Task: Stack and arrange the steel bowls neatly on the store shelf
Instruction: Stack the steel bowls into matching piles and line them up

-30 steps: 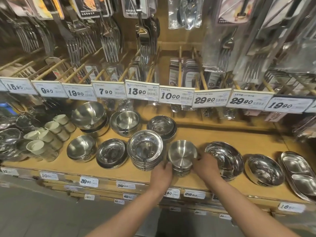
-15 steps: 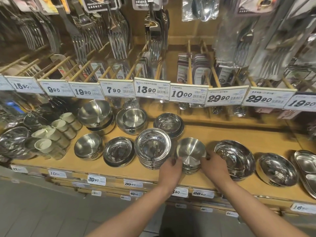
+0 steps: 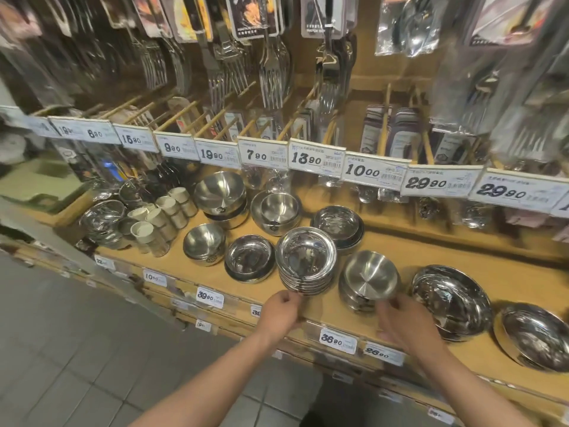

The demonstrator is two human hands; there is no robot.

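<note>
A stack of shallow steel dishes [image 3: 306, 257] stands at the front middle of the wooden shelf [image 3: 385, 251]. My left hand [image 3: 281, 309] is just in front of it, with curled fingers pinching the stack's lower front rim. To the right is a short stack of small steel bowls [image 3: 368, 277], its top bowl tilted toward me. My right hand [image 3: 400, 322] is blurred, its fingers loosely spread and its tips at that stack's front rim. More steel bowls [image 3: 220, 194] sit behind and to the left.
Two wide shallow bowls [image 3: 451, 298] lean at the right front. Small cream cups [image 3: 154, 220] and more steelware fill the left end. Price tags [image 3: 337, 339] line the shelf lip, and a tag rail [image 3: 374, 172] with hanging forks overhangs the back.
My left hand left the small bowl stack and moved left to the dish stack. My right hand slid back to the small stack's front rim. The view shifted left.
</note>
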